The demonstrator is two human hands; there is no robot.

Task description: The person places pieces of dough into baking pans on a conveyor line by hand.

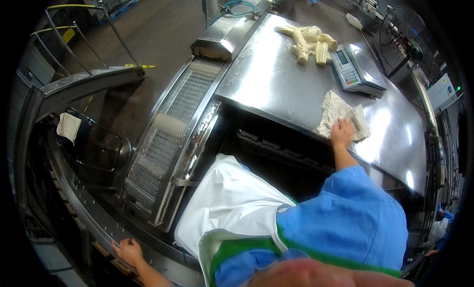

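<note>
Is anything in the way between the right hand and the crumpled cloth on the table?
Nothing visible is: the right hand rests on the near part of the cloth. The scale stands beyond the cloth, not between them.

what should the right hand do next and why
Probably slide the crumpled cloth a little across the metal table: the right hand already lies on its near edge, while the scale stands just beyond, so a short sideways move seems safest.
</note>
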